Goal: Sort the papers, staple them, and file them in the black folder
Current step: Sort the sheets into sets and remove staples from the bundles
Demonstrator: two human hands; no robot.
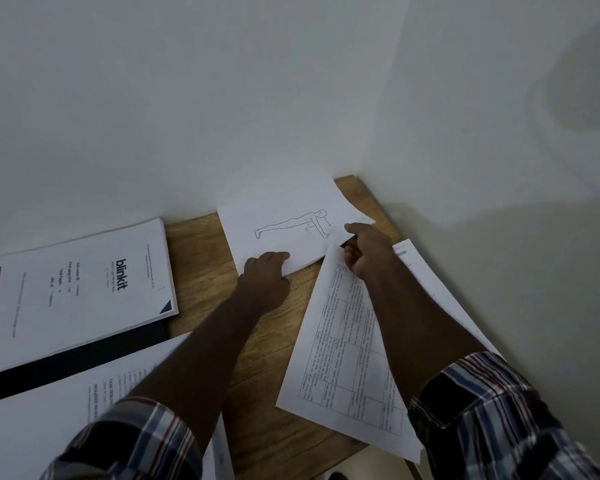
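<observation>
A sheet with a line drawing of a push-up figure (284, 216) lies at the back of the wooden desk (201, 271), its far edge leaning on the wall. My left hand (265, 271) pinches its near edge. My right hand (364, 247) pinches its right edge, thumb on top. Under my right forearm lies a sheet with a printed table (340, 348). The black folder (84, 362) lies at the left, with a "blinkit" stack of papers (84, 289) on top of it.
More printed papers (49, 420) lie at the near left, partly under my left sleeve. White walls meet in a corner behind the desk. Another white sheet (426, 271) sticks out under the table sheet at the right.
</observation>
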